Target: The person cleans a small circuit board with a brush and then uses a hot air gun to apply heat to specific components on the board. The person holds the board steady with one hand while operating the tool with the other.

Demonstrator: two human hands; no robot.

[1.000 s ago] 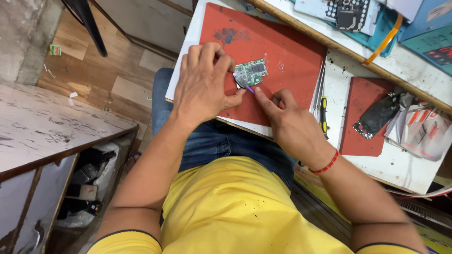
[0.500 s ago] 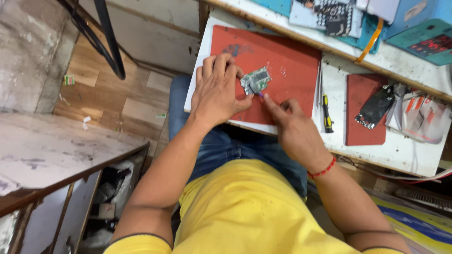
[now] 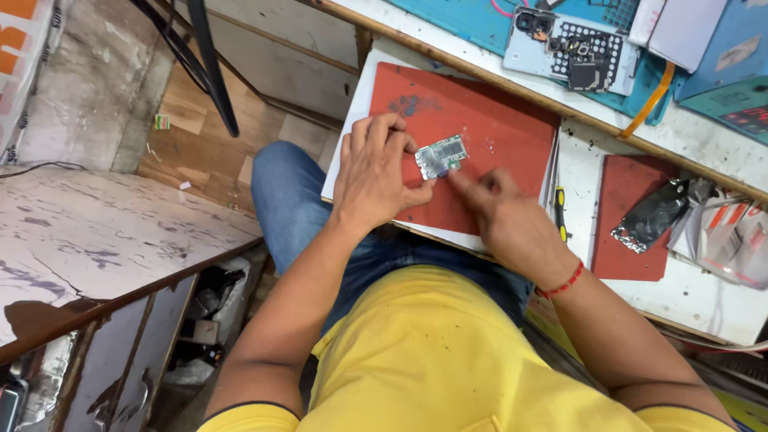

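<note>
A small silver-and-green circuit board (image 3: pixel 442 155) lies on a red work mat (image 3: pixel 496 128) on the white bench. My left hand (image 3: pixel 376 172) rests flat on the mat and pinches the board's left edge between thumb and fingers. My right hand (image 3: pixel 508 220) is to the board's lower right, its fingers pinched together with the tip touching the board's lower right corner; motion blur hides whether a thin tool is in it. A red thread bracelet (image 3: pixel 560 284) circles the right wrist.
A second red mat (image 3: pixel 620 240) lies at the right with a dark foil-wrapped part (image 3: pixel 652 214) on it. A yellow-handled tool (image 3: pixel 562 216) sits between the mats. A blue mat (image 3: pixel 480 20) with an opened phone (image 3: pixel 572 44) lies behind. A worn side table (image 3: pixel 96 248) stands at the left.
The view has shifted, so the bench sits further right and lower in frame. My left hand stays on the board while my right fingers have kept moving at its lower right corner.
</note>
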